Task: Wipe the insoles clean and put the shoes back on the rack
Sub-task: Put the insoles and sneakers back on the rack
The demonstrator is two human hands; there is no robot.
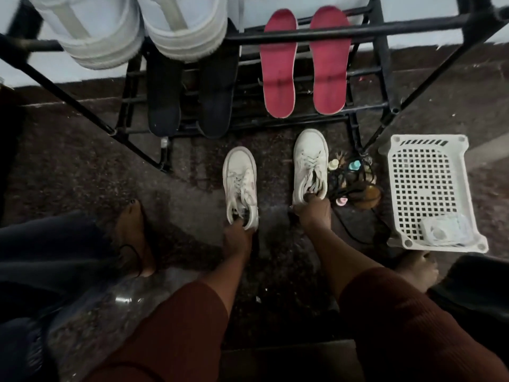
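Though greyed and scuffed, both white lace-up sneakers point toes toward the rack [303, 34], just in front of it, over the dark speckled floor [82, 161]. The left sneaker [239, 186] is nearer the person and the right sneaker [309, 166] farther forward. Red insoles [278, 73] and dark insoles [164, 106] lie across the rack's low bars. The left hand [237, 232] grips the left sneaker's heel, fingers curled into the opening. The right hand [314, 213] clasps the right sneaker likewise, both forearms reaching down.
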